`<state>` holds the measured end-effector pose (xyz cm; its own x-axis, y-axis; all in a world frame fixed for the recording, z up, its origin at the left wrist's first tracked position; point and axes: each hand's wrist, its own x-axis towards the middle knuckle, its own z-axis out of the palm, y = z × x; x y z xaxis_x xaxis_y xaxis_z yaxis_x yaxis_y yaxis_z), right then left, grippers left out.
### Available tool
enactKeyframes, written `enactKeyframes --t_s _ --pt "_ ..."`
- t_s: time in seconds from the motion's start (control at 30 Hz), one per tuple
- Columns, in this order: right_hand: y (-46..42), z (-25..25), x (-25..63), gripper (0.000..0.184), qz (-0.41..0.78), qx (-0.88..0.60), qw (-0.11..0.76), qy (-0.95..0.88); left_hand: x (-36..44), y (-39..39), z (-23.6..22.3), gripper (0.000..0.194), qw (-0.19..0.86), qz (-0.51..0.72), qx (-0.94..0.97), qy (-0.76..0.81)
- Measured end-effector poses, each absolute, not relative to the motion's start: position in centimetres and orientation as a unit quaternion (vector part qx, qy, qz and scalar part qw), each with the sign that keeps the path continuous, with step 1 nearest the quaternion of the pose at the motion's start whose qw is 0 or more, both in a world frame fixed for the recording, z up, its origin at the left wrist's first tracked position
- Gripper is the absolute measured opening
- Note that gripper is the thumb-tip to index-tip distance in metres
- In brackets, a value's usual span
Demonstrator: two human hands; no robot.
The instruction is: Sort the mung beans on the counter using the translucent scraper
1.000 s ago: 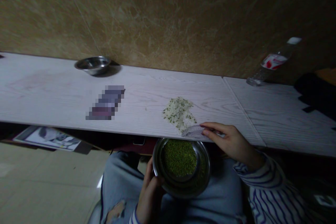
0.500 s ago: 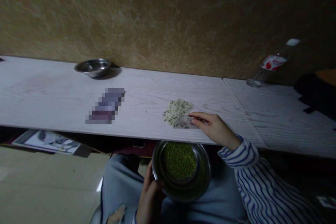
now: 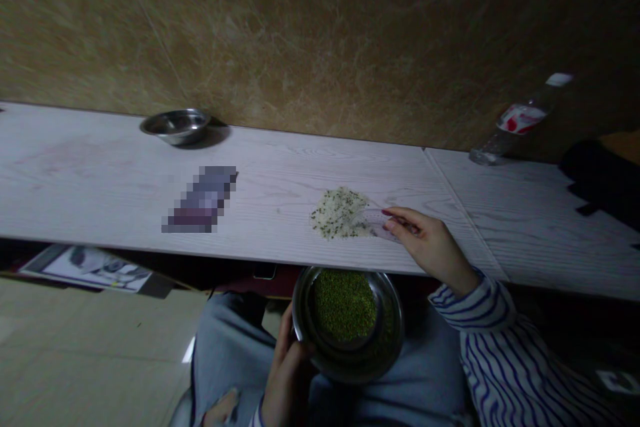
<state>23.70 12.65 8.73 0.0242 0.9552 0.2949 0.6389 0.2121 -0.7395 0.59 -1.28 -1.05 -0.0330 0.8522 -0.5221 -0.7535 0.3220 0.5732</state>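
My left hand (image 3: 290,363) is closed on the left rim of a steel bowl (image 3: 395,340), tilted above my lap under the table's front edge. Inside the bowl lie many green mung beans (image 3: 345,307). Over the table, the fingers of my right hand (image 3: 425,240) pinch a thin see-through plastic piece (image 3: 376,217) with fine marks along its edge, like a ruler. Its left end reaches the right side of a flat pile of white rice grains mixed with green beans (image 3: 340,212). My palm hides the other end of the plastic piece.
A second steel bowl (image 3: 176,128) stands near the wall on the left. A pixelated flat object (image 3: 200,200) lies in front of it. At the back right stands a clear bottle (image 3: 520,120), with dark cloth (image 3: 600,173) beyond it. Below the tabletop is an open shelf (image 3: 155,285).
My right hand has moved right with the plastic piece, drawing it back from the middle of the pile to its right edge. My left hand and the bowl stay nearly still.
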Motion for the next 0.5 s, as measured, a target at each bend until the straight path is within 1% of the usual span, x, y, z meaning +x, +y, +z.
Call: enactKeyframes --t_s 0.17,0.4,0.5 --pt "12.1 8.4 24.4 0.031 0.171 -0.626 0.365 -0.668 0.5 -1.3 -1.2 0.067 0.697 0.57 0.077 0.428" --pt "11.3 9.0 23.2 0.032 0.185 -0.615 0.339 -0.688 0.5 -1.4 -1.1 0.076 0.696 0.566 0.083 0.434" --pt "10.7 9.6 23.3 0.03 0.189 -0.614 0.339 -0.688 0.5 -1.4 -1.2 0.075 0.693 0.569 0.075 0.435"
